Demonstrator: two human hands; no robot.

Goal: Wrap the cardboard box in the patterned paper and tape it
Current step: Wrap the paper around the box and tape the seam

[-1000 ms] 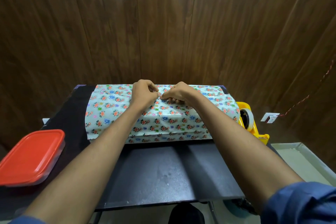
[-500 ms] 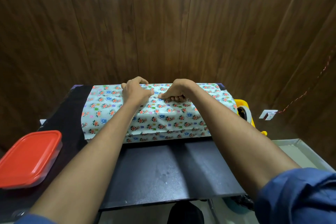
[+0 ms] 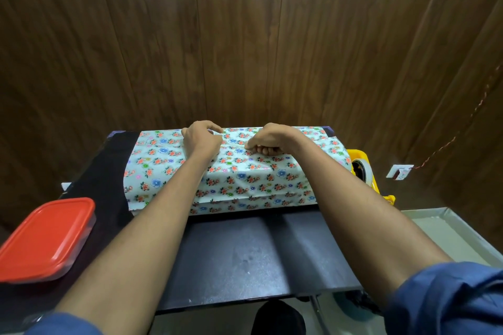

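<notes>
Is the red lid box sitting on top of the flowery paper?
No, the red-lidded box sits on the black table, left of the paper.

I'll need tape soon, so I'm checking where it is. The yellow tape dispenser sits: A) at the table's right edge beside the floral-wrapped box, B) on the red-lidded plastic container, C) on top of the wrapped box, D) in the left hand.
A: the yellow tape dispenser stands at the right edge of the black table, just past the right end of the floral-wrapped box.

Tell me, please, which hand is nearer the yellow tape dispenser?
Right. The right hand rests on the floral paper nearer the yellow tape dispenser; the left hand is farther away.
</notes>
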